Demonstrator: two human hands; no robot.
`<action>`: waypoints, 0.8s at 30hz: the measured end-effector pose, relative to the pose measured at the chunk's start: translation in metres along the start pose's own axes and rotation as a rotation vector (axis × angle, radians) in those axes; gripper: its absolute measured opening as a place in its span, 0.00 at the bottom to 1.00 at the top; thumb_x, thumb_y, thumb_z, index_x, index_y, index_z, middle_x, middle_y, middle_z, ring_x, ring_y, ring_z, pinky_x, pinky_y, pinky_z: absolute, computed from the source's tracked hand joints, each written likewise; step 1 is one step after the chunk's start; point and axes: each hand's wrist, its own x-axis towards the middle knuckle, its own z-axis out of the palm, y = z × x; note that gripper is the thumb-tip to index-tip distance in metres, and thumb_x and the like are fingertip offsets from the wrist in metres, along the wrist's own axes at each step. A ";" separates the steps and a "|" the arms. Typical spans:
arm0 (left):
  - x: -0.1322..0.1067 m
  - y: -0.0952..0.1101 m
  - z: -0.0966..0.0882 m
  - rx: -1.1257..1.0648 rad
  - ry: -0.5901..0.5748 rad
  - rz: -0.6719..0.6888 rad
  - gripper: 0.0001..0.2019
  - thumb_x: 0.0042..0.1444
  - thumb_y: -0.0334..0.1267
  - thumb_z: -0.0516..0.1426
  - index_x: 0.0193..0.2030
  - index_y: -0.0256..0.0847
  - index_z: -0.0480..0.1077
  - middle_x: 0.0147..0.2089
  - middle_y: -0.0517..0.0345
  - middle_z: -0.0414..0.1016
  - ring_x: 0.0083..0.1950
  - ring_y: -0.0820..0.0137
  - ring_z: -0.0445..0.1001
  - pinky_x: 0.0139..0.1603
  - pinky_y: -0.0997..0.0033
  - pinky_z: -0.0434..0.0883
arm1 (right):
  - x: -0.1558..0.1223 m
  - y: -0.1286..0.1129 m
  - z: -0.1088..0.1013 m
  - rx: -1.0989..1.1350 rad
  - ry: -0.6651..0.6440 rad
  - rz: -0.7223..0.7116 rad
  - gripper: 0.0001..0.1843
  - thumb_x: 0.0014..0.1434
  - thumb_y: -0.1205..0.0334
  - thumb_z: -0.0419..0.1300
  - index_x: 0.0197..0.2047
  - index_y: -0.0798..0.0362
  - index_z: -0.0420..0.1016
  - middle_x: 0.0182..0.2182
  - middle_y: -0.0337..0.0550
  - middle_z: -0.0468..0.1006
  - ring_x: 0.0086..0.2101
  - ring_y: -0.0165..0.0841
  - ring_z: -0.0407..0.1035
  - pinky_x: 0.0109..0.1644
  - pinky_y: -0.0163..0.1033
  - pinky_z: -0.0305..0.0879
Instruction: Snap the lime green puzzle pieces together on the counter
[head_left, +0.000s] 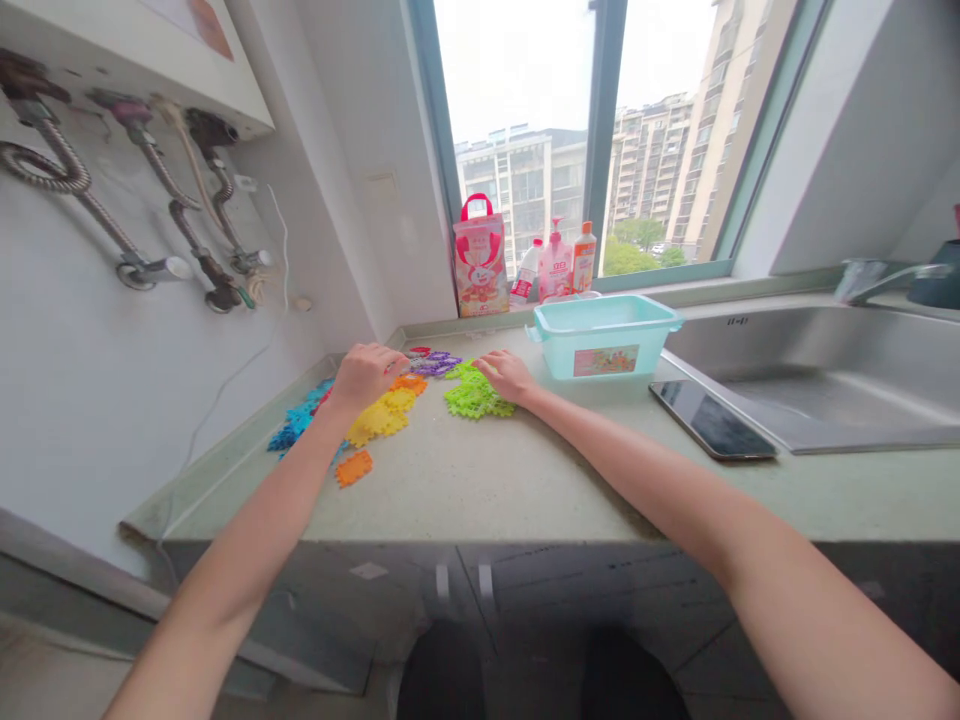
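Note:
Flat plastic building pieces with toothed edges lie in colour heaps on the counter. My left hand (pixel 367 376) hovers over the yellow pieces (pixel 381 418), fingers curled together; what they hold, if anything, is hidden. Beside its fingertips are purple pieces (pixel 436 363) and a red piece (pixel 420 351). My right hand (pixel 507 376) is at the light green pieces (pixel 477 396), its fingers pinched over the heap's top; I cannot make out what is between them. Blue pieces (pixel 300 415) lie left of my left wrist. One orange piece (pixel 354 468) lies apart, nearer the counter's front.
A turquoise plastic basket (pixel 609 340) stands behind my right forearm. Right of it are a phone (pixel 712 420) and a steel sink (pixel 840 370). A pink bag (pixel 481 265) and several bottles (pixel 556 268) line the window. Pipes (pixel 161 190) hang at the left wall.

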 end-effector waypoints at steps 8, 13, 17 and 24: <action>-0.011 0.141 0.022 -0.485 -0.026 -0.222 0.30 0.74 0.60 0.46 0.72 0.45 0.66 0.78 0.43 0.62 0.81 0.52 0.55 0.78 0.44 0.58 | -0.002 0.004 -0.021 0.123 0.046 0.125 0.34 0.77 0.44 0.40 0.58 0.53 0.82 0.55 0.53 0.84 0.57 0.43 0.76 0.63 0.49 0.69; 0.029 0.127 0.067 -0.548 -0.028 -0.196 0.30 0.76 0.55 0.39 0.69 0.41 0.68 0.72 0.42 0.69 0.77 0.57 0.63 0.78 0.52 0.61 | -0.031 0.010 -0.027 0.170 -0.005 0.080 0.35 0.74 0.35 0.44 0.61 0.50 0.81 0.59 0.51 0.82 0.61 0.45 0.75 0.67 0.53 0.68; 0.049 0.088 0.086 -0.434 -0.098 -0.169 0.27 0.77 0.45 0.37 0.65 0.39 0.73 0.66 0.44 0.76 0.69 0.59 0.72 0.72 0.59 0.68 | -0.046 0.023 -0.031 0.182 -0.042 0.034 0.34 0.74 0.35 0.46 0.63 0.48 0.79 0.62 0.51 0.80 0.63 0.45 0.73 0.70 0.54 0.65; 0.046 0.068 0.112 -0.347 -0.269 -0.224 0.25 0.74 0.51 0.43 0.56 0.47 0.79 0.61 0.48 0.81 0.63 0.54 0.77 0.62 0.52 0.73 | -0.042 0.035 -0.034 0.143 -0.112 -0.028 0.30 0.73 0.39 0.53 0.64 0.51 0.78 0.64 0.55 0.77 0.66 0.46 0.69 0.74 0.54 0.59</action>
